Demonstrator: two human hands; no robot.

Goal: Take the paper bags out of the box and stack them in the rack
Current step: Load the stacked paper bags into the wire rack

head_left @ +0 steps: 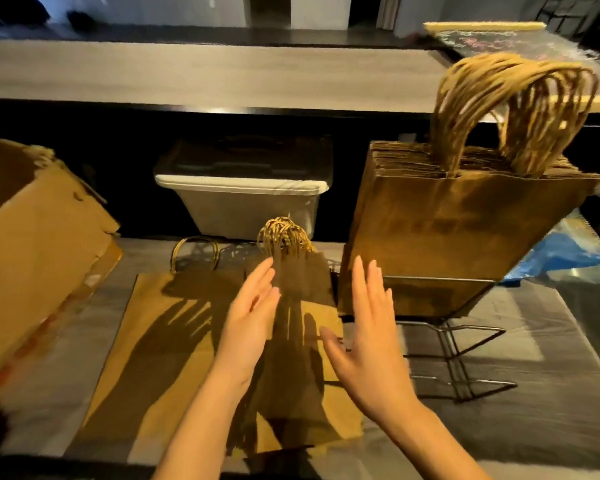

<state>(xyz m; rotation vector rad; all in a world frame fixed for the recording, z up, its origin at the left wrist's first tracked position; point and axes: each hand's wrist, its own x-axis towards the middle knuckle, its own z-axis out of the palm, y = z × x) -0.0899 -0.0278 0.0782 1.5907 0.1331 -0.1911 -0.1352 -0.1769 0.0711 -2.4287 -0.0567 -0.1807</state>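
A thick bundle of brown paper bags (465,223) stands upright in the wire rack (454,344) at the right, twisted handles arching above it. A smaller bundle of bags (302,282) stands on edge in the middle, handles bunched on top, over a flat paper bag (160,327) lying on the counter. My left hand (250,323) and my right hand (368,327) are held with straight fingers on either side of the small bundle; whether they touch it is unclear. The cardboard box (32,244) sits at the left, its flap open.
A grey plastic bin (243,206) with a white rim sits behind the bags under a raised counter ledge (205,74). Blue plastic wrap (565,258) lies right of the rack. The grey counter (551,393) runs to the near edge.
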